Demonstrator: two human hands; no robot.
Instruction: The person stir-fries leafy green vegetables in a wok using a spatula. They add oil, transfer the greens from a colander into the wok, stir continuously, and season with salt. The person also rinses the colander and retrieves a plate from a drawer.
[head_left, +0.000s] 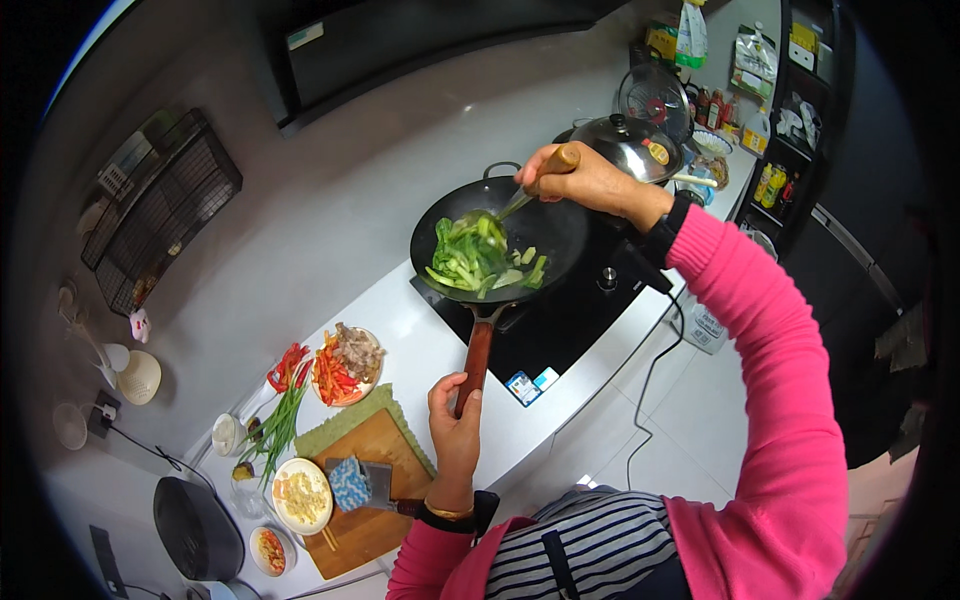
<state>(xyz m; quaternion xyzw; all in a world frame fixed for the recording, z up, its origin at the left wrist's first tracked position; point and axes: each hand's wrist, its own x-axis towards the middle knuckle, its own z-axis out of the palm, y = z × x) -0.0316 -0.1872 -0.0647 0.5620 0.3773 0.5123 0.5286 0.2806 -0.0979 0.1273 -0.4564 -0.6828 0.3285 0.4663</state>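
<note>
A dark wok (551, 225) sits on the black cooktop (559, 330), its red-brown wooden handle (477, 356) pointing towards me. My left hand (456, 427) is closed around that handle near its end. Above the wok, my right hand (581, 180) grips the wooden handle of a metal cooking spatula (516, 202), whose working end is down among the greens and partly hidden by them. Chopped leafy greens (469, 251) are heaped on the wok's left side, with a few pale stem pieces lying apart to the right. Some steam seems to blur the greens.
Left of the cooktop, a plate (375, 386) holds sliced peppers and meat. Green onions (281, 427) lie beside it. A cleaver (379, 480) with a blue patterned cloth rests on the wooden cutting board (345, 551). Behind my right hand stands a lidded pan (600, 142). A cord (643, 420) hangs off the counter.
</note>
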